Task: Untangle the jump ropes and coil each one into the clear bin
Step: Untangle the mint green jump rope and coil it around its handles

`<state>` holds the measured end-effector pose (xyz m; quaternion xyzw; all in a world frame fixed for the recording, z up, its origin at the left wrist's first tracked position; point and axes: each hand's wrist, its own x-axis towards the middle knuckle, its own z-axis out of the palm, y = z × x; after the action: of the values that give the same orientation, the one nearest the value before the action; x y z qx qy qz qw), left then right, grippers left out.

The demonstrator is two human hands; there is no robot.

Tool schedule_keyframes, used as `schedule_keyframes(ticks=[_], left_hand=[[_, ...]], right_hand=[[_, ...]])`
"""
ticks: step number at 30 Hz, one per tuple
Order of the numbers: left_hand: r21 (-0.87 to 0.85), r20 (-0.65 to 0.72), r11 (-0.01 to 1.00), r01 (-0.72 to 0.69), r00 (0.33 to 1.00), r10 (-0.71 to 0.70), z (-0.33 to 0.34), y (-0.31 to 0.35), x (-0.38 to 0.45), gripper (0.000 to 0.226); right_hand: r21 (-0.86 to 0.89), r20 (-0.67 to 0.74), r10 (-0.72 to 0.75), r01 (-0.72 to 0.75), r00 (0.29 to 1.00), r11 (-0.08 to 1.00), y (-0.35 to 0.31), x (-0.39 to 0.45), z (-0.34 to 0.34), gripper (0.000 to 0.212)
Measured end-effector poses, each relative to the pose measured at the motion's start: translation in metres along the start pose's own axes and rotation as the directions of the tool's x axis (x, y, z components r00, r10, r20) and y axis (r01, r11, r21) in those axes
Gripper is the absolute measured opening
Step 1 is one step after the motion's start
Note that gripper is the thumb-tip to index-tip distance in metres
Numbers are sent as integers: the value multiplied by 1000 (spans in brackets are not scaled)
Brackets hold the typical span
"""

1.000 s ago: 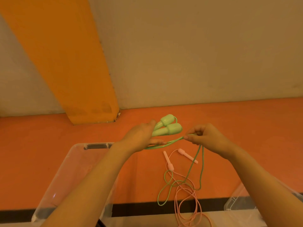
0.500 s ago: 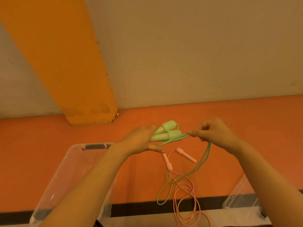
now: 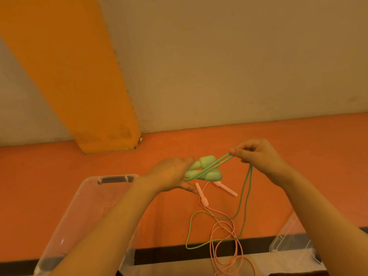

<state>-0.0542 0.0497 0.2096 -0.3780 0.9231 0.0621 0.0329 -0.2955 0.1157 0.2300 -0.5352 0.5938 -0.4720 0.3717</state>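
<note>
Your right hand [image 3: 258,154] has pulled its pinched doubled green cord [image 3: 247,198] up and right over the last second, drawing slack off the orange floor [image 3: 59,196]; coiling is progressing, but the tail still crosses the pink jump rope [image 3: 221,232] near the black strip. Your left hand [image 3: 171,174] grips both green handles [image 3: 207,170], long axes pointing up-right toward the wall; clear bin [image 3: 83,212] sits below-left.
</note>
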Motion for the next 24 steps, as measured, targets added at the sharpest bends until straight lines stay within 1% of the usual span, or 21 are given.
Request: schedule_keyframes(ticks=[2,5,8,14,19,24], left_hand=[[51,6,998,-40,999,39,1,6,-1,73],[134,8,986,-102,995,102,3,19,0,73],[186,-9,974,-129,991,133,1,26,-1,74],[246,-23,955,-165,984,176,2,33,-5,73],[307,-49,922,-235,964,262,4,46,-6,66],[316,-62,906,-283,947,317,3,53,-9,64]], right_hand=[[15,-28,9,-9,1000,1000,1,2,0,10],[101,-77,37,-30,996,994,3,7,-2,12],[131,-83,36,-25,996,991,5,9,-4,12],[93,-93,16,-7,996,996,8,10,1,14],[13,-106,-21,23,994,1000,12,12,7,17],[-2,-81,-3,2,997,1000,20,14,10,18]])
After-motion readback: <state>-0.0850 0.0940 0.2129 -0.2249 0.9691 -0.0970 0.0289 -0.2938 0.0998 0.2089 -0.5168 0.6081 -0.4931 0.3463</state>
